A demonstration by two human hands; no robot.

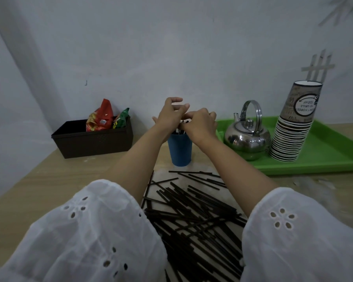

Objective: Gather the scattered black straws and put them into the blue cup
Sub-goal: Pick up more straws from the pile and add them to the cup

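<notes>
Over the blue cup [179, 151], near the back of the table [49, 186], I see both hands meeting, and they cover most of what matters. My right hand [200, 127] is curled tight, fingertips pinching the tips of the upright straws [180, 131] that stand in the cup; only a short dark stretch of them shows between the knuckles and the rim. My left hand [171, 117] sits just beside it with its fingers bent and lifted, and I cannot tell whether it grips anything, since its palm faces away from me. Nearer to me the scattered straws [192, 210] lie criss-crossed on the table, their near ends hidden under my white sleeves [86, 231] and cut off at the bottom edge. Left of the cup a dark basket [94, 141] holds snack packets [100, 119], their print too blurred to read. On the right a green tray [324, 159] carries a steel kettle [247, 139] and a stack of paper cups [293, 129].
</notes>
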